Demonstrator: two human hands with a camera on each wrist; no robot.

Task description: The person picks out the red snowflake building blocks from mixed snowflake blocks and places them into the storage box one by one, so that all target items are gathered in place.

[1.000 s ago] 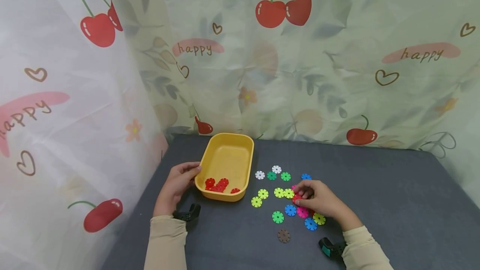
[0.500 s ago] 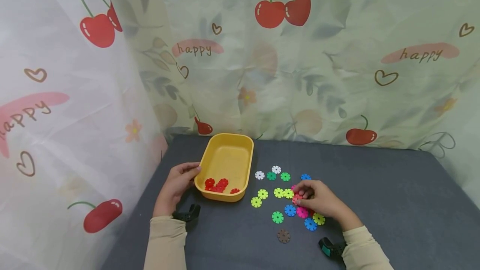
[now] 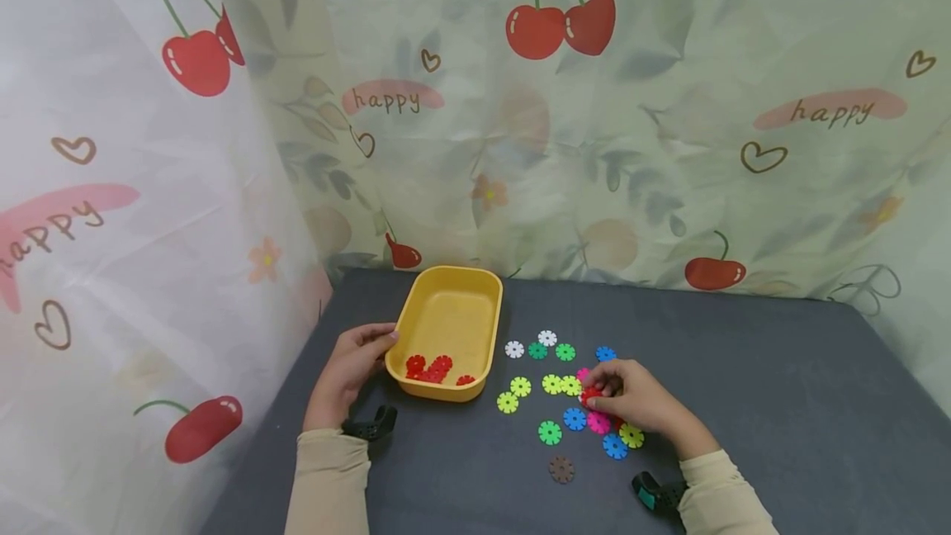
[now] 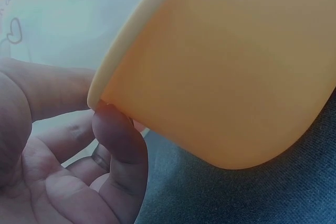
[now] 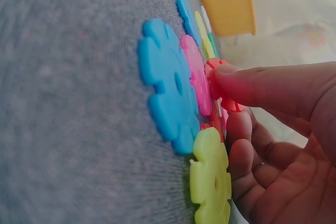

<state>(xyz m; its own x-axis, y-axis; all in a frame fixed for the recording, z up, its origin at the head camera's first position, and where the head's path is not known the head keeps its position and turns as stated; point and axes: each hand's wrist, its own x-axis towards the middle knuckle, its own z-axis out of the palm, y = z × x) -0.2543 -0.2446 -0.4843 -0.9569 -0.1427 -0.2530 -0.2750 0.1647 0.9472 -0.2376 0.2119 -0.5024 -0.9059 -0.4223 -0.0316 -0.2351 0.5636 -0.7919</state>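
At the left, my left hand [image 3: 351, 370] pinches the side rim of a yellow plastic tray [image 3: 455, 316]; the left wrist view shows a thumb and finger at the tray's rim [image 4: 113, 59]. Several red notched discs [image 3: 434, 370] lie in the tray's near end. On the right, my right hand [image 3: 641, 396] pinches a red notched disc [image 5: 233, 105] between thumb and fingers, low over the scattered discs. Close by it lie a pink disc [image 5: 197, 74], a blue disc [image 5: 168, 85] and a yellow disc [image 5: 211, 179]. More red shows beneath the hand, partly hidden.
Left of the right hand lie yellow discs [image 3: 552, 384], green discs [image 3: 550, 433] and white discs [image 3: 514, 349]. A brown disc [image 3: 561, 470] is nearest the front. A printed cloth curtain [image 3: 475, 147] borders the dark table [image 3: 802, 403] at the back and left.
The red disc between my right fingers has shifted and tilted slightly. Both hands and the tray otherwise keep their places; the whole view has dipped by a few pixels.
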